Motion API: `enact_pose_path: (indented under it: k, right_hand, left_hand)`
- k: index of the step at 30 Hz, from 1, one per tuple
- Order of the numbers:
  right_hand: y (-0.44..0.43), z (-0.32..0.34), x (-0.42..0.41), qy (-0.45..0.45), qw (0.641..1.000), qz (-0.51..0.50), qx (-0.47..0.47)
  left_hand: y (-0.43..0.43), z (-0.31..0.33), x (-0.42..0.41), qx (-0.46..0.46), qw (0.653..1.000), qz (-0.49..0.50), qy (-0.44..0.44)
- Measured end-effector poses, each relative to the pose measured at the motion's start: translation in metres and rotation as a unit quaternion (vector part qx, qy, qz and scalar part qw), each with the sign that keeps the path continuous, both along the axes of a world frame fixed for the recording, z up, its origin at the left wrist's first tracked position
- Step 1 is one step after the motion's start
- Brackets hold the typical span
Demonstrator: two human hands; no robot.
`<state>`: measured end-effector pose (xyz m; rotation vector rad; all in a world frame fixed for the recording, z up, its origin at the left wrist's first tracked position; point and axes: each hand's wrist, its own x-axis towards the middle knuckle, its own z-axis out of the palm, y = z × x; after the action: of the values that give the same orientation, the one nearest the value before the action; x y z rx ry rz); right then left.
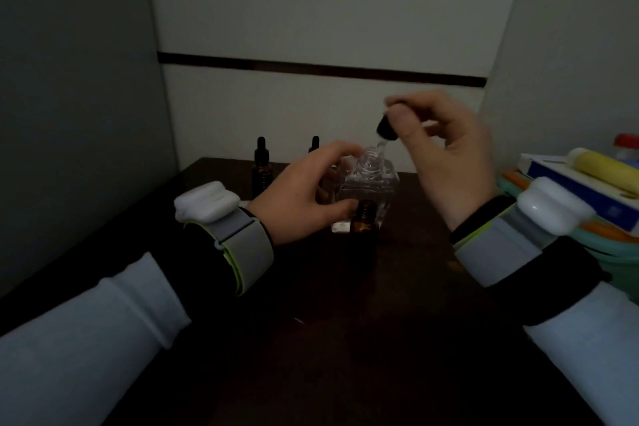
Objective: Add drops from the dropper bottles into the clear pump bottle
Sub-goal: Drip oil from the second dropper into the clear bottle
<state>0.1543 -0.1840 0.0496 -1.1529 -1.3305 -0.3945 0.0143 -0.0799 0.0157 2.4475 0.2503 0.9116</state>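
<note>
Dark wood-toned counter (345,339) fills the near ground, bare between two pale sleeves that come in from the near left and near right, each wrist wrapped in a grey band carrying a white device (207,204). Further in, a small amber bottle (364,221) stands upright with its mouth open, just in front of the clear pump bottle (370,183) at the middle of the counter and partly hiding its lower face. The left hand (304,197) grips the clear pump bottle from the left, thumb low beside the amber bottle and fingers curled over the shoulder. Its threaded neck is open, and above it the right hand (449,156) pinches the black bulb of a dropper (385,128) between thumb and forefinger, with the glass tip tilted down to the neck's rim. Behind the left hand, two capped dropper bottles (261,166) stand near the far edge, the right one mostly hidden. At the right edge sits a crowded stack: teal trays (619,252), a blue and white box (581,180), a yellow tube (605,166) and a red-lidded jar (627,145). A grey panel (76,114) closes the left side, and a white wall with a dark stripe (321,67) closes the far side.
</note>
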Motion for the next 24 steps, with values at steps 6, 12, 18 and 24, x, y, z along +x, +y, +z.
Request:
enact_pose_path:
  k: [6,12,18,24]
  right_hand:
    - [0.0031,-0.0063,0.0020,-0.020,0.997,-0.013,-0.074]
    - [0.0029,-0.0069,0.0018,-0.006,0.997,0.004,-0.080]
    - [0.0022,-0.0056,0.0021,0.007,0.996,0.019,-0.091]
    - [0.0013,-0.0044,0.0029,0.007,0.996,0.014,-0.082]
  left_hand:
    - [0.0007,0.0003,0.0009,-0.001,1.000,0.000,0.002]
    - [0.0010,0.0000,0.0007,0.005,1.000,0.001,0.000]
    - [0.0013,-0.0011,0.0012,0.005,1.000,0.004,-0.001]
    - [-0.0001,0.0001,0.0008,0.000,1.000,0.006,0.001]
